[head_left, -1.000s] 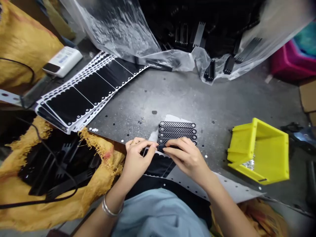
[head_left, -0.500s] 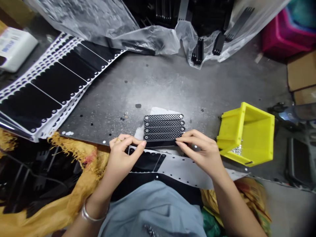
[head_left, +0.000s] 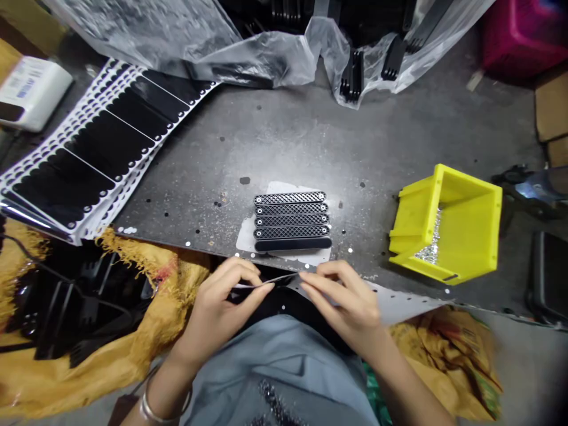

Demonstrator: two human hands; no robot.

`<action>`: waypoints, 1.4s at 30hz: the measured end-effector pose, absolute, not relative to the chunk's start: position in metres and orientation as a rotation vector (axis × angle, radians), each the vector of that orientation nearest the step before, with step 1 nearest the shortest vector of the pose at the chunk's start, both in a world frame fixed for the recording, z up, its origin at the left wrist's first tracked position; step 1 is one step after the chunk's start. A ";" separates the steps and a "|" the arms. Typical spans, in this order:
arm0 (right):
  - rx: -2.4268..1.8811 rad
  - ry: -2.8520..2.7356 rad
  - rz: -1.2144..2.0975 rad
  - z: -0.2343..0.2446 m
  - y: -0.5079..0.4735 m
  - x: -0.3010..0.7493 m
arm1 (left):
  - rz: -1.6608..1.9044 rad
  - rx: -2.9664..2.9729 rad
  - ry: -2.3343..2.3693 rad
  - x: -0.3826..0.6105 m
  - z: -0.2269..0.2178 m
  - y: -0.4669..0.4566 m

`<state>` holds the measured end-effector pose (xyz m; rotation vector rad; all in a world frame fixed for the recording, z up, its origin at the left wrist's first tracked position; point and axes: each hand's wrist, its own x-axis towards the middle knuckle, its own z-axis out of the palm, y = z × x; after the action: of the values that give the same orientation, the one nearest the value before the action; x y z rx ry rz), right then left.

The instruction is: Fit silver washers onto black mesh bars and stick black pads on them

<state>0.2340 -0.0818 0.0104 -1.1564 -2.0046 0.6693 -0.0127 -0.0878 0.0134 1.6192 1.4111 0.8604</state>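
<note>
At the table's front edge my left hand [head_left: 233, 299] pinches a bent sticker sheet [head_left: 284, 277], thumb against forefinger. My right hand [head_left: 344, 299] has its thumb and fingertips closed on the right part of this sheet, near a dark piece of it. Just beyond my hands several slim black bars [head_left: 291, 219] lie in a row, with lattice faces up and a small metal round at each end. The nearest bar [head_left: 293, 244] shows a smooth black face. Under them is a pale paper [head_left: 245, 235].
A yellow bin [head_left: 470, 236] with small shiny metal pieces stands at the right. Stacked black sticker sheets [head_left: 97, 139] lie at the left. Clear plastic [head_left: 275, 59] with black parts is at the back. A yellow woven sack [head_left: 146, 331] with black parts hangs at front left.
Both hands have left the nearest bar and drawn back toward my body. The sheet, hanging below the bars before, is now lifted and bent between my fingers. The nearest bar shows a smooth face.
</note>
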 end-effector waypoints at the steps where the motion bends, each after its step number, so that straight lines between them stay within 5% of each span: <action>1: -1.120 -2.008 0.693 0.008 -0.086 0.229 | 0.847 1.505 1.357 -0.009 0.017 -0.089; 9: -1.025 -1.887 0.794 0.001 -0.087 0.222 | 0.778 0.940 1.205 0.002 0.015 -0.082; 19: -1.010 -1.845 0.871 0.008 -0.100 0.228 | 0.723 1.044 1.271 0.002 0.011 -0.081; 25: -0.925 -1.295 1.514 0.032 -0.092 0.265 | 0.748 1.435 1.473 -0.027 -0.002 -0.077; 32: -1.080 -2.111 0.594 0.023 -0.021 0.220 | 0.964 1.353 1.535 -0.017 -0.006 -0.064; 42: -0.912 -2.348 0.547 0.008 0.005 0.190 | 0.928 1.292 1.597 -0.016 -0.004 -0.040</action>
<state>0.1904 0.0050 0.0079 -0.9118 -2.3479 0.5471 -0.0160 -0.0401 -0.0040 1.2924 1.5965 0.9282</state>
